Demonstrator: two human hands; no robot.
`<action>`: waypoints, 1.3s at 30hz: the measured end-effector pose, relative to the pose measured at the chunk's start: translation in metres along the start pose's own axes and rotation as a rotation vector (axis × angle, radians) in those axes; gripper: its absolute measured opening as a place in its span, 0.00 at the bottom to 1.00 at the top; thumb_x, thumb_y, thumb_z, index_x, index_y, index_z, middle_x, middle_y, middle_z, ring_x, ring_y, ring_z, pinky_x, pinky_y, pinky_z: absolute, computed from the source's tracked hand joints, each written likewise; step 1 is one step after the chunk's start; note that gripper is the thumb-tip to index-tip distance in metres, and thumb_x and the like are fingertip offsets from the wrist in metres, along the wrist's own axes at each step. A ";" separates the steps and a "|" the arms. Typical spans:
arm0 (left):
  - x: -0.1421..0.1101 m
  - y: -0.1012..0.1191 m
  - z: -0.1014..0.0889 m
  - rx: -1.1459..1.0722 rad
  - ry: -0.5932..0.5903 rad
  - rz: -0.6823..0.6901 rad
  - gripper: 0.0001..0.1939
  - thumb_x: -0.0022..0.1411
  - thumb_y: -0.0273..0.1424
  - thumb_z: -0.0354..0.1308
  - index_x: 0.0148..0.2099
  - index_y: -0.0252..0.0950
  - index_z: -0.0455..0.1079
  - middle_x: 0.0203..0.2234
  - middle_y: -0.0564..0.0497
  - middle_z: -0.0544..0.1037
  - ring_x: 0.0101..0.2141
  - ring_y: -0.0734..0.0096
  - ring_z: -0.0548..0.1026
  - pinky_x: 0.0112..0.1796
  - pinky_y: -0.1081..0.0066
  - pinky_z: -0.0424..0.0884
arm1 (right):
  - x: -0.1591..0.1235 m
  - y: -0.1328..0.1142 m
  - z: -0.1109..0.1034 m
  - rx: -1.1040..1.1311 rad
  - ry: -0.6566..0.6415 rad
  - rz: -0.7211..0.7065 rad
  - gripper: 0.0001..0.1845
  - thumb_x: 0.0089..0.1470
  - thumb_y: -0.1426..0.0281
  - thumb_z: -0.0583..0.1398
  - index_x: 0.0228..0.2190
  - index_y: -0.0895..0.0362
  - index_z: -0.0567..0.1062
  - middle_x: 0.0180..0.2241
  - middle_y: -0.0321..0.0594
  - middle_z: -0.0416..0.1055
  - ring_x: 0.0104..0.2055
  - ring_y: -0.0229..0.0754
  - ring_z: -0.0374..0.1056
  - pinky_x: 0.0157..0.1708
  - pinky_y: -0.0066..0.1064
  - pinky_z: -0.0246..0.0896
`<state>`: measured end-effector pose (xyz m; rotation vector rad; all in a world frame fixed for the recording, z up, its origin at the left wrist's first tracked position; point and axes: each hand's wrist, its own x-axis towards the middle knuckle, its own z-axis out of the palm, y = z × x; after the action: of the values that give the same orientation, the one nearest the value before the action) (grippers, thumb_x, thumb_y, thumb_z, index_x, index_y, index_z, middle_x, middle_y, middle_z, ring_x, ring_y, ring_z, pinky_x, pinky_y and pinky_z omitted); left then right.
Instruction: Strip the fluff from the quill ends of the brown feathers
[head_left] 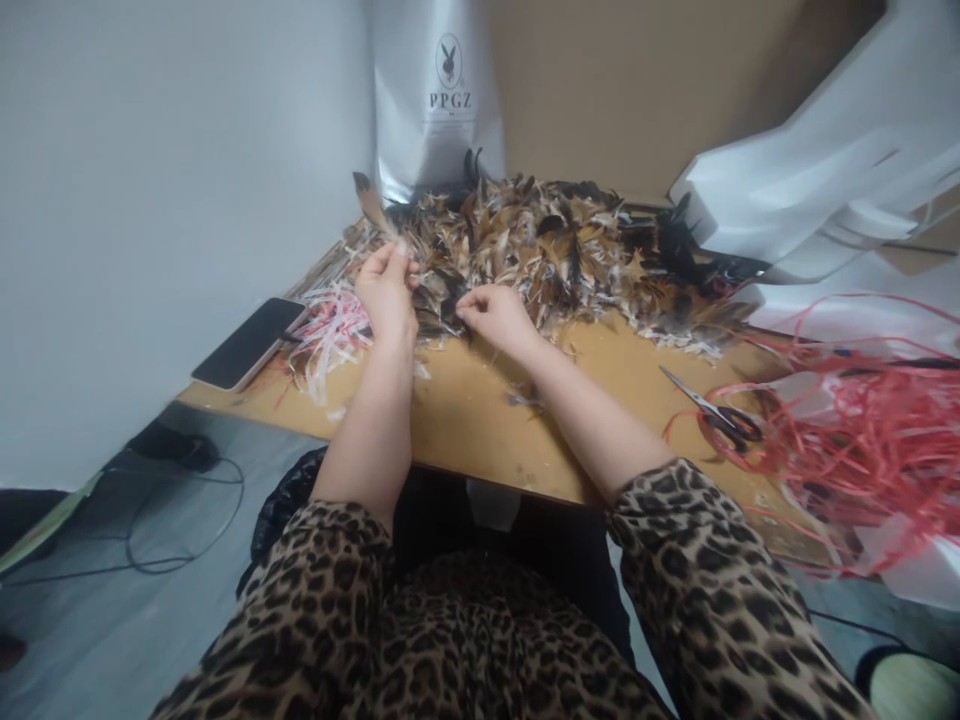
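Note:
A large heap of brown and black feathers [555, 240] lies across the back of the wooden table. Pinched in my left hand [388, 285] is a brown feather [367, 198], its dark tip pointing up and away from me. My right hand [496, 316] is at the front edge of the heap, thumb and fingertips pressed together by some dark feathers. Whatever lies between those fingertips is too small to make out. A bundle of white and pink strips [328, 328] sits just left of my left wrist.
A phone [246, 345] rests at the table's left edge. Scissors [716, 412] lie on the right, beside a tangle of red string [877, 430]. Behind the feathers stands a white printed bag [442, 110]. White sheeting [817, 170] juts in at the right. A cable [184, 565] loops on the floor.

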<state>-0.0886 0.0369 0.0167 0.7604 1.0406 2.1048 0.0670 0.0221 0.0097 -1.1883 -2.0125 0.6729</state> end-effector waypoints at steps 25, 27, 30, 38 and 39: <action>-0.009 -0.003 0.006 0.104 -0.033 -0.043 0.14 0.51 0.41 0.65 0.38 0.38 0.73 0.26 0.54 0.75 0.23 0.82 0.70 0.20 0.81 0.60 | -0.012 0.005 -0.029 -0.140 -0.047 0.237 0.10 0.44 0.66 0.59 0.18 0.59 0.72 0.14 0.33 0.62 0.20 0.33 0.56 0.22 0.26 0.49; -0.011 -0.005 0.007 0.095 -0.053 -0.069 0.13 0.51 0.39 0.65 0.37 0.38 0.73 0.25 0.55 0.75 0.21 0.83 0.70 0.19 0.81 0.60 | -0.020 0.011 -0.032 -0.052 -0.069 0.288 0.12 0.45 0.64 0.59 0.17 0.59 0.71 0.13 0.33 0.62 0.18 0.31 0.54 0.21 0.26 0.48; -0.013 -0.006 0.007 0.094 -0.083 -0.110 0.11 0.51 0.37 0.66 0.35 0.39 0.73 0.24 0.55 0.75 0.20 0.83 0.70 0.19 0.81 0.60 | -0.029 0.014 -0.038 0.077 -0.211 0.349 0.19 0.44 0.57 0.62 0.15 0.59 0.71 0.11 0.33 0.61 0.15 0.30 0.52 0.18 0.26 0.47; -0.025 -0.010 0.013 0.122 -0.175 -0.188 0.10 0.49 0.35 0.67 0.33 0.37 0.72 0.23 0.56 0.75 0.19 0.84 0.69 0.18 0.82 0.60 | -0.033 0.015 -0.072 0.199 0.020 0.298 0.13 0.42 0.62 0.66 0.20 0.59 0.75 0.17 0.35 0.68 0.17 0.30 0.55 0.19 0.25 0.50; -0.026 -0.011 0.014 0.121 -0.187 -0.193 0.10 0.49 0.35 0.67 0.33 0.37 0.71 0.23 0.56 0.75 0.19 0.85 0.68 0.18 0.82 0.60 | -0.033 0.016 -0.072 0.195 0.016 0.274 0.11 0.41 0.64 0.66 0.20 0.60 0.75 0.17 0.36 0.69 0.18 0.30 0.56 0.20 0.25 0.51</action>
<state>-0.0597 0.0281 0.0095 0.8618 1.0989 1.7848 0.1426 0.0059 0.0335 -1.3564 -1.7412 0.9677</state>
